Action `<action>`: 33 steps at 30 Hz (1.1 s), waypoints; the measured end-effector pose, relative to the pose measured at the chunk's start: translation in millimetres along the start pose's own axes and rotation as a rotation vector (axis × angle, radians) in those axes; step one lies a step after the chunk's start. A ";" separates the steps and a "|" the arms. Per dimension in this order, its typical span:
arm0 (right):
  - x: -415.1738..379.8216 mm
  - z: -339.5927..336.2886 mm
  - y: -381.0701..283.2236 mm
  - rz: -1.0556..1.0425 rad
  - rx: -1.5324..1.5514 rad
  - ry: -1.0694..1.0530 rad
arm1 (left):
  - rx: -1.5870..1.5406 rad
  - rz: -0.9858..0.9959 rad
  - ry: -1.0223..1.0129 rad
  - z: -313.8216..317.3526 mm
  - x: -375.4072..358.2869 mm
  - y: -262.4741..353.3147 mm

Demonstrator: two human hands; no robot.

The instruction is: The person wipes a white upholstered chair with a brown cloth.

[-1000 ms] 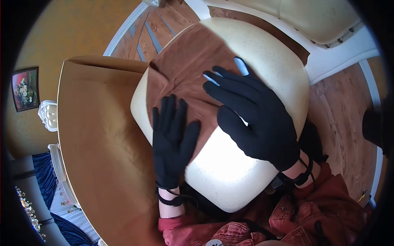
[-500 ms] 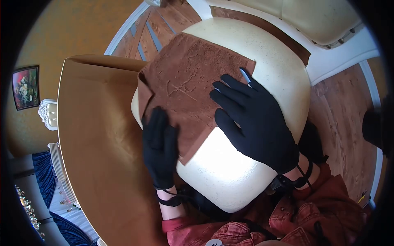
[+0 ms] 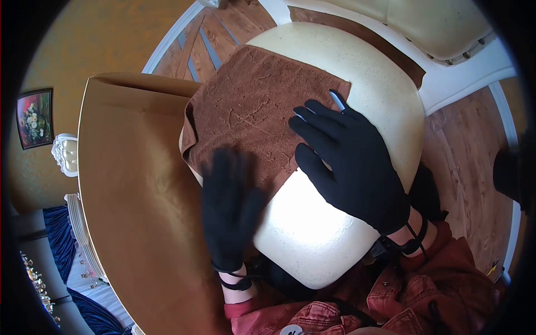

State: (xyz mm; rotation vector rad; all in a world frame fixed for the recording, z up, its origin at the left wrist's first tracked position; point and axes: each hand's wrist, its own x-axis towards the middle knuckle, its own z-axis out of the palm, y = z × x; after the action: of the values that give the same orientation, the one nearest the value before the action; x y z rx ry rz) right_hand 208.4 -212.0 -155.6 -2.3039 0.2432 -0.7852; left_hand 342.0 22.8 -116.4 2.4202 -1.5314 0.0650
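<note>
A brown cloth (image 3: 251, 106) lies spread over the far left part of a cream chair seat (image 3: 312, 234). My right hand (image 3: 352, 162), in a black glove, rests flat with its fingers spread on the cloth's right edge. My left hand (image 3: 229, 209), also gloved in black and blurred by motion, lies flat with fingers together over the cloth's near left corner and the seat's edge. Neither hand grips anything.
A table under an ochre-brown cover (image 3: 134, 190) stands to the left, touching the chair. Another cream chair (image 3: 441, 28) is at the top right. Wooden floor (image 3: 463, 156) shows on the right. My red jacket (image 3: 391, 301) fills the bottom.
The cloth went from a folded triangle to a flat spread square. My left hand slid left, then back toward the cloth's near corner. My right hand stayed on the right edge.
</note>
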 end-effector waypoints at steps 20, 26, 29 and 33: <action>-3.5 1.0 -1.2 -0.020 -0.086 0.019 | -0.091 -0.079 0.050 13.6 -10.5 -13.1; -1.4 -16.9 -12.5 0.129 0.031 -0.031 | -0.329 -0.129 -0.144 -39.8 -29.9 25.3; -2.3 -15.1 -19.7 0.080 0.087 0.136 | -0.523 -0.252 -0.027 -45.3 -37.5 26.8; -0.2 -8.7 -7.1 -0.085 0.061 0.173 | -0.123 -0.120 0.010 -10.1 -3.2 4.6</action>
State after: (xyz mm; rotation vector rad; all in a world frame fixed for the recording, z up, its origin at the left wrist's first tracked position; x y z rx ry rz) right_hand 202.8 -211.4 -145.9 -2.2033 0.1971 -1.0228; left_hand 337.6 26.3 -106.3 2.4044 -1.3416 -0.0400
